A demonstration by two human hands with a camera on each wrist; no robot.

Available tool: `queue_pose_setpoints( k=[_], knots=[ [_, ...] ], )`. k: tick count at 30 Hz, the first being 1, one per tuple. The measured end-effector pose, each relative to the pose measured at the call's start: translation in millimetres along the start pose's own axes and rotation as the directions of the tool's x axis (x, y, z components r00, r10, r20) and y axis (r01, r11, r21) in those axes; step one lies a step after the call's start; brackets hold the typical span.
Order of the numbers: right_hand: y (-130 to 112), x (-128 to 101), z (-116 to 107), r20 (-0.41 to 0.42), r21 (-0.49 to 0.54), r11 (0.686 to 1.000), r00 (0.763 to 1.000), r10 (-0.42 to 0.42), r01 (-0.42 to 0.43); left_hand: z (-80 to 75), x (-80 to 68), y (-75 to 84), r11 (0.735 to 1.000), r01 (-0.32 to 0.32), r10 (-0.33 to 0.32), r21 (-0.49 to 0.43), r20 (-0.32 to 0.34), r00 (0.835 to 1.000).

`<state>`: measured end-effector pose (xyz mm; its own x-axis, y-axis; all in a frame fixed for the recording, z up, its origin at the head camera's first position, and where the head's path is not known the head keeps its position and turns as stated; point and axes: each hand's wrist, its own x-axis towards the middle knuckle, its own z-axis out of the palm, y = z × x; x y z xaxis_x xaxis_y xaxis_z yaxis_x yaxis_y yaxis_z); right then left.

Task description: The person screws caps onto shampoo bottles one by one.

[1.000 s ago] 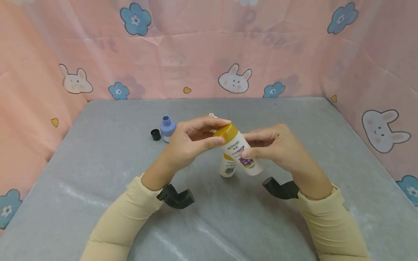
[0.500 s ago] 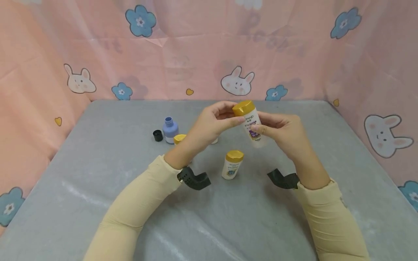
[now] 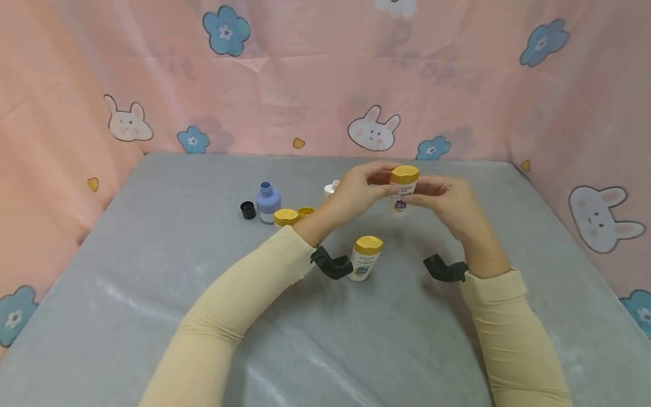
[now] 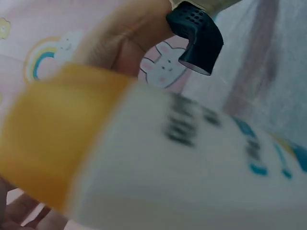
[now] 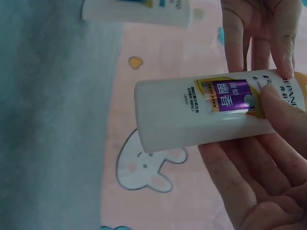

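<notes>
The bottle (image 5: 168, 115) is white and smooth, with a gold cap (image 3: 404, 174) on its top. Its front carries dark lettering and a purple panel (image 5: 231, 96) with white characters. Held off the desk (image 3: 127, 254) between the left hand (image 3: 362, 186) and right hand (image 3: 454, 206), it appears roughly upright, cap uppermost, though the head view's foreshortening makes any lean hard to judge.

Two hands (image 3: 358, 191) (image 3: 450, 202) and three gold-capped white bottles (image 3: 404, 191) (image 3: 364, 263) (image 3: 286, 217) are showing. One uncapped white bottle (image 3: 330, 190), one blue bottle (image 3: 268, 203), one black cap (image 3: 248, 211) and one partly hidden gold top (image 3: 306, 211) are also sitting on one grey surface (image 3: 386, 350).
</notes>
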<state>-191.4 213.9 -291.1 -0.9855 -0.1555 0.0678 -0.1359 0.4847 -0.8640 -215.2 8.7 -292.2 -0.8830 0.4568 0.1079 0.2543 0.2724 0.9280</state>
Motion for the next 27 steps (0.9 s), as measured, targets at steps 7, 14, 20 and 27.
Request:
queue_pose_setpoints(
  k=[7, 14, 20, 27],
  knots=[
    [19, 12, 3, 0.036, 0.006, 0.999, 0.998, 0.044, -0.044, 7.3, 7.8, -16.2, 0.996, 0.068, -0.067, 0.051, -0.028, 0.997],
    [31, 17, 2, 0.083, 0.004, 0.992, 0.988, 0.127, -0.128, 16.2, 12.5, -27.0, 0.995, 0.071, -0.069, 0.07, -0.027, 0.997],
    [39, 21, 3, 0.102, -0.018, 0.989, 0.984, 0.147, -0.146, 21.1, 10.9, -33.6, 0.994, 0.065, -0.061, 0.087, -0.042, 0.997],
    [44, 22, 6, 0.128, -0.01, 0.987, 0.979, 0.162, -0.162, 23.5, 10.2, -36.8, 0.99, 0.094, -0.09, 0.108, -0.039, 0.995]
  ],
)
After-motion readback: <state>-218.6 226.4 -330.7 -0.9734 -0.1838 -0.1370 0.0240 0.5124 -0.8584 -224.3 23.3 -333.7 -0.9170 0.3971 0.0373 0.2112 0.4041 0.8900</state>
